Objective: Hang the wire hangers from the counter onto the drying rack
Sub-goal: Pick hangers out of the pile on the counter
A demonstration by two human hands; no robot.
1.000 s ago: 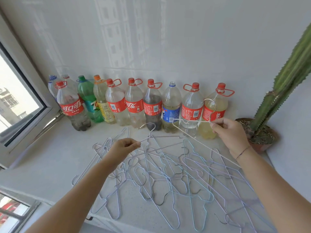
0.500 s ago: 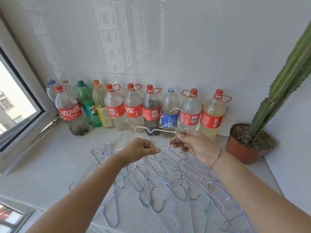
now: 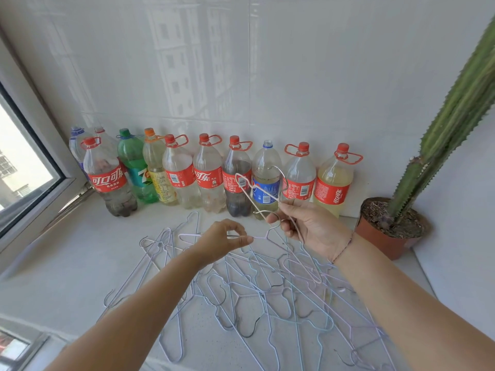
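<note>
Left hand point(image 3: 223, 241) pinches the thin neck of a pale lilac wire hanger point(image 3: 261, 237) between thumb and forefinger, forearm reaching in from the near left, while that hanger's body slants down to the right onto the tangled pile of lilac, blue and grey wire hangers point(image 3: 257, 290) spread over the speckled white counter point(image 3: 67, 263). Right hand point(image 3: 310, 228), just right of it and a little farther, has its fingers curled round a whitish wire hanger point(image 3: 247, 192) lifted clear of the pile, its hook standing in front of the far row of plastic drink bottles point(image 3: 206, 178). A ribbed green cactus point(image 3: 442, 124) in a terracotta pot point(image 3: 383, 236) stands at the right.
</note>
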